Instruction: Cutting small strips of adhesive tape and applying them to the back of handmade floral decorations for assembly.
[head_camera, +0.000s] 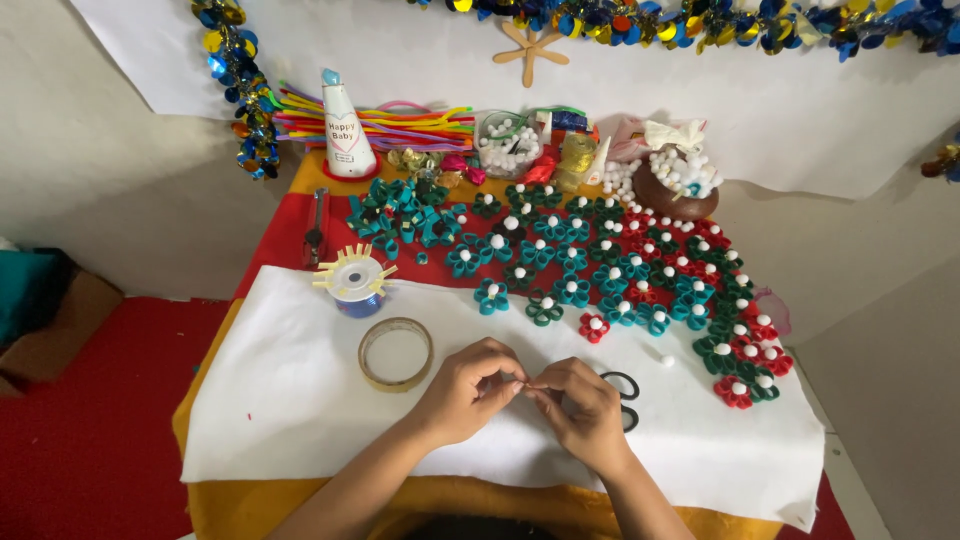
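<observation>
A: Quick pass, I'm watching the head view. What are the hands doing?

B: I'm seeing the left hand (465, 388) and the right hand (582, 408) meeting at about 6 o'clock on the white cloth (280, 400). Both are pinching, fingertips touching each other. They're closing on something tiny between them; I cannot tell what it is, too small.

A: Anything near them?

B: The black scissors (624, 398) are lying just beside the right hand, at its 3 o'clock, partly hidden by it. The tape roll (396, 353) is lying flat at 10 o'clock from the left hand, near but apart. Past it, at 11 o'clock, a small blue tin (357, 284) is carrying cut tape strips sticking out around its top.

A: And the rest?

B: Paper flowers (600, 270) in teal, green and red with white centres are spreading from 12 to 2 o'clock across the red table cover (285, 235). One loose white bead (667, 360) is sitting at 1 o'clock from the right hand. At the far edge I'm noting a white party cone (344, 125), pipe cleaners (420, 125) and a brown bowl (675, 198) of white beads.
</observation>
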